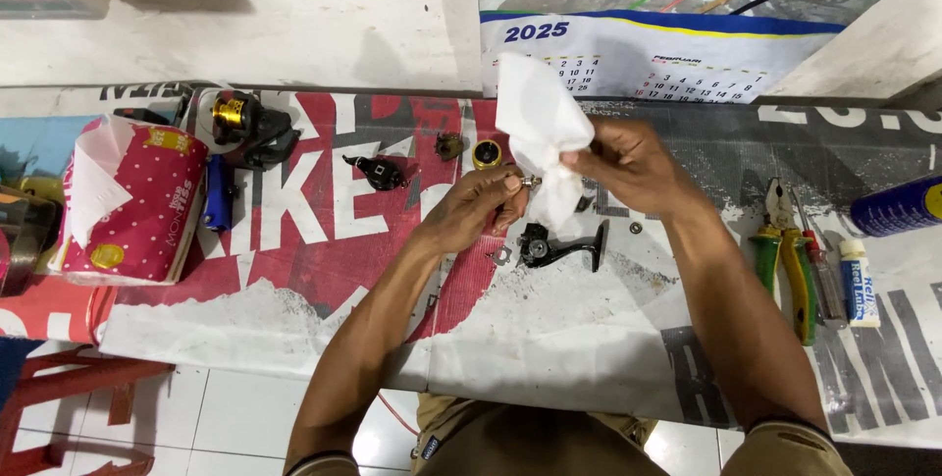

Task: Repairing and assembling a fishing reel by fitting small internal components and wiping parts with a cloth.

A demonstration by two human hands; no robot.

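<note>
Small metal part (530, 182) sits pinched in the left hand (473, 203) fingertips, above the bench, pointing right into the white tissue (542, 132) that the right hand (628, 162) grips closed around it; the black reel body (549, 245) lies just below on the printed banner (324, 231), beside a calendar-hung wall
</note>
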